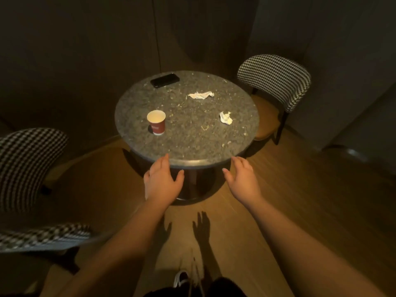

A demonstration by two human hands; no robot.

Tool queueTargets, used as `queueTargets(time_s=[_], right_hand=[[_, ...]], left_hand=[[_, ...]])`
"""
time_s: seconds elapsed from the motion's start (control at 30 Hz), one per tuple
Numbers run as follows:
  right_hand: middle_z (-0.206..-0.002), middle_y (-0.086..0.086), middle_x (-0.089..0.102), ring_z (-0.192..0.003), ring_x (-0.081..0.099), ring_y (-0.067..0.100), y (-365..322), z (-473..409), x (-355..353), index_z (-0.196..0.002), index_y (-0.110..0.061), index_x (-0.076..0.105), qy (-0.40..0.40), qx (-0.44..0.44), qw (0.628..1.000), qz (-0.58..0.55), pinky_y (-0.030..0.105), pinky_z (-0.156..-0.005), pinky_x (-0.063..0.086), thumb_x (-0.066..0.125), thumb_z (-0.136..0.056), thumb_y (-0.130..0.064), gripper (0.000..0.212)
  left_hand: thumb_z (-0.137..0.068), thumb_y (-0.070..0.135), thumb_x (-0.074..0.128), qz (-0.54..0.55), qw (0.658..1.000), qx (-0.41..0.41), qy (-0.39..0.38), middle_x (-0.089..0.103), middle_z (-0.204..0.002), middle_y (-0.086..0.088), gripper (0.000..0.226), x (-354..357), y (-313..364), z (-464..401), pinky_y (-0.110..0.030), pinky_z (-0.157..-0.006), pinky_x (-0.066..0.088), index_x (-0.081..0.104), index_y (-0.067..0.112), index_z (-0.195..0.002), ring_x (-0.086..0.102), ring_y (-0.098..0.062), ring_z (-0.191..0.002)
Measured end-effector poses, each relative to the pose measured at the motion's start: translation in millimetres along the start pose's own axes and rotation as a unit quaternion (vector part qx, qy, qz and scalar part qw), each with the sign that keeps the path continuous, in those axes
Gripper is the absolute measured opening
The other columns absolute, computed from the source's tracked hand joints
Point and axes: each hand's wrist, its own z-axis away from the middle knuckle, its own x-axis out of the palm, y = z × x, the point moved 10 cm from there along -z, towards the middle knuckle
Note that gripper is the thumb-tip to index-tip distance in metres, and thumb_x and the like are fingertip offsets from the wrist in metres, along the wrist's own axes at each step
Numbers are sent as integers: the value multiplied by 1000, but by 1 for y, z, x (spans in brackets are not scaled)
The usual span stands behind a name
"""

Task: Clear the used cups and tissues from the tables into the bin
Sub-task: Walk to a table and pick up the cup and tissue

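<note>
A red paper cup stands upright on the left part of a round speckled stone table. One crumpled white tissue lies toward the table's far side. A second crumpled tissue lies on the right part. My left hand hovers at the table's near edge, fingers apart, holding nothing. My right hand is beside it at the near edge, also with fingers spread and nothing in it. No bin is in view.
A black phone lies at the table's far left edge. Houndstooth chairs stand at the far right, at the left and at the near left. Dark walls close in behind. Wooden floor runs under me.
</note>
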Motion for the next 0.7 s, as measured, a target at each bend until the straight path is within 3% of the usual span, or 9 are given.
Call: queueTargets(time_s=[0.2,0.4,0.53,0.7], right_hand=[[-145,10,40,-133,36,27,12,-142,16,-142,-11,37,-42,-10,999,-7,39,-110,32,49,-95,-37,55],[-145,11,40,-134,36,27,-7,-283,52,-142,-9,38,-97,-82,992,-12,36,-112,29,49,-96,-35,54],[-144,12,42,-133,38,27,-27,-345,69,-141,-8,40,-138,-141,980,2,36,-112,30,51,-95,-33,54],[-141,11,44,-129,42,27,-27,-384,87,-140,-10,40,-177,-160,971,10,38,-108,35,53,-94,-33,53]], left_hand=[[-90,47,49,-6,999,-31,12,35,-148,-4,68,30,7,-122,-48,-110,24,24,18,-147,29,-22,-137],[-87,39,55,-10,981,-113,157,49,-133,-8,58,15,-8,-216,-45,-105,29,40,14,-137,42,-25,-124],[-74,46,70,0,956,-209,204,38,-140,-12,82,8,-39,-244,-50,-104,29,31,17,-141,35,-30,-128],[-57,51,84,121,932,-312,137,19,-152,-5,121,41,-83,-259,-51,-110,27,6,32,-148,27,-29,-136]])
